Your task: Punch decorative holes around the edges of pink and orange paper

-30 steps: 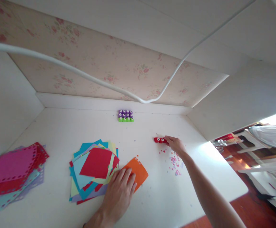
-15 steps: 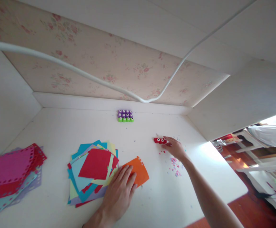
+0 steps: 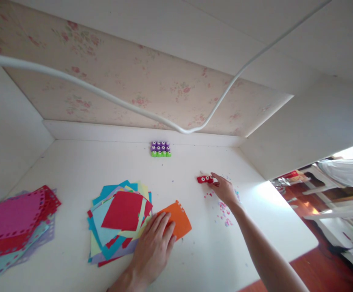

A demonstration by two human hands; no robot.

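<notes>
My left hand (image 3: 155, 253) lies flat on an orange paper sheet (image 3: 181, 225), fingers stretched out; the sheet's top corner has small punched notches. To its left is a loose pile of coloured paper, with a red sheet (image 3: 123, 211) on top. My right hand (image 3: 224, 190) is at the right end of a short row of red craft punches (image 3: 203, 179) with white and black tops. Its index finger and thumb are apart on either side of the end punch. Exactly how they touch it is too small to tell.
Purple and green craft punches (image 3: 160, 149) stand in rows near the back wall. Pink and red paper bits (image 3: 224, 213) lie scattered by my right forearm. Hole-edged sheets (image 3: 15, 215) are stacked at far left. A white cable (image 3: 118, 101) hangs across the view.
My right hand's fingers have spread and drawn slightly off the red punches, so the end one shows more. My left hand stays on the orange paper.
</notes>
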